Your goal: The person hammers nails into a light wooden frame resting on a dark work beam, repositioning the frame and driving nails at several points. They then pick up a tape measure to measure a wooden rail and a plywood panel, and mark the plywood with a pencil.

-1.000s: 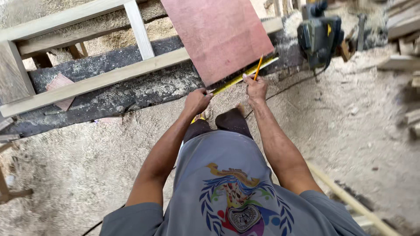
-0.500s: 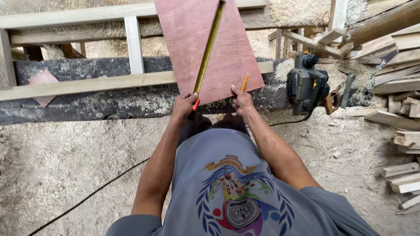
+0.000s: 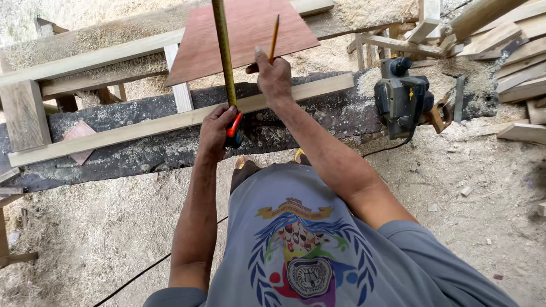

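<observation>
Right hand moved up onto red board, gripping pencil (upright); left hand clamps tape measure below.

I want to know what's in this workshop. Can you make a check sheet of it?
Surface: dark workbench dusted with sawdust, pale wooden frame on it.
Job's things: reddish-brown plywood sheet; yellow tape measure stretched across it; pencil.
Clutter: electric planer; wood offcuts.
Grippers: left hand grips tape case; right hand holds pencil.
Cables: black cord on floor.
Surroundings: sawdust-covered floor.
</observation>
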Motion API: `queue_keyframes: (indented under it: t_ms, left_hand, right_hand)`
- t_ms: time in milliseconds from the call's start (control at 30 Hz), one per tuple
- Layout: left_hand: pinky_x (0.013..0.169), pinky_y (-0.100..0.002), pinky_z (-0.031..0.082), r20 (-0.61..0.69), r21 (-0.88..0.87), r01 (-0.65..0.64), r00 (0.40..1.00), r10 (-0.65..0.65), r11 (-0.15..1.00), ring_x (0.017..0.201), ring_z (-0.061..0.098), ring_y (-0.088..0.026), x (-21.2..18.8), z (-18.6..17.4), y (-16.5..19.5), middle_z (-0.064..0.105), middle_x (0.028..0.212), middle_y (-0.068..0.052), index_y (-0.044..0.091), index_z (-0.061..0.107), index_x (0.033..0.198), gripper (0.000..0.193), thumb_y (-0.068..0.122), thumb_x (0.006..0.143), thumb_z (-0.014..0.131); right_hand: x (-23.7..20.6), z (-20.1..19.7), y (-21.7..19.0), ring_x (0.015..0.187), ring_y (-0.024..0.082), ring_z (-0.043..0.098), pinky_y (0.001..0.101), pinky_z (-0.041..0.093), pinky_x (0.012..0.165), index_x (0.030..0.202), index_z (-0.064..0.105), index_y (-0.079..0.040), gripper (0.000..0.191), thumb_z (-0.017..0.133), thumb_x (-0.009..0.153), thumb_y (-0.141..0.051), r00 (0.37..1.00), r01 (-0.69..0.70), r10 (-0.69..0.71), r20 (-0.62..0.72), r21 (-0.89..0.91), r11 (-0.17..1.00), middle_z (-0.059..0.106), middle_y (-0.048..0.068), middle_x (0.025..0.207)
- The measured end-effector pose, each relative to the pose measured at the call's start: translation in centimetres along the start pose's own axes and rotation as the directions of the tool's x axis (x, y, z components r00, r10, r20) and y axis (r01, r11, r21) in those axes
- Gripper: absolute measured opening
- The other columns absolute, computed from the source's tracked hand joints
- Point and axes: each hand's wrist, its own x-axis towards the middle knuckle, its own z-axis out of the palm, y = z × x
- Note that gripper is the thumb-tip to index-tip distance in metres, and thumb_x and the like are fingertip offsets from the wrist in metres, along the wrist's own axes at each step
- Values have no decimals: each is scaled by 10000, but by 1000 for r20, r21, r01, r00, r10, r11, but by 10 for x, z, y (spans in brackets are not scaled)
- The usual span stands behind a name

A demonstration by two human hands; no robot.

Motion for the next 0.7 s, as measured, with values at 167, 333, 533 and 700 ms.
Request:
queue_keyframes:
  t_ms: [167, 333, 533, 700]
  left_hand:
    - [540, -221, 427, -9, 29, 10, 1000, -9, 1000, 628, 531, -53, 3, -3, -4, 657, 800, 22, 43, 732, 1073, 247, 272, 1010, 664]
    - [576, -217, 465, -7, 6, 4, 1000, -4, 1000, 670, 561, -49, 0, -9, -4, 679, 839, 29, 46, 728, 1096, 242, 259, 996, 673]
    - [542, -236, 455, -28, 26, 31, 999, -30, 999, 632, 552, -72, -4, -3, 9, 661, 799, 13, 46, 723, 1083, 249, 270, 986, 672]
    - [520, -283, 446, -48, 54, 42, 998, -39, 998, 606, 547, -120, 6, 4, 3, 643, 769, -19, 23, 728, 1056, 277, 280, 979, 658]
  right_hand:
    - [-14, 20, -13, 352, 75, 433, 273, 366, 332, 646, 767, -76, 581, 627, 949, -551, 998, 53, -56, -30, -119, 992, 631, -5, 475]
    - [-21, 29, -27, 378, 86, 472, 300, 392, 352, 652, 750, -63, 603, 629, 945, -576, 999, 11, -17, -37, -144, 990, 636, 4, 484]
    - [-25, 31, -34, 400, 71, 528, 257, 448, 371, 651, 750, -50, 638, 631, 951, -600, 994, 95, -103, -44, -156, 983, 640, 32, 512]
    - [-20, 30, -28, 382, 92, 424, 287, 312, 320, 621, 655, -92, 540, 680, 931, -534, 998, 34, -34, -58, -1, 999, 534, -23, 509]
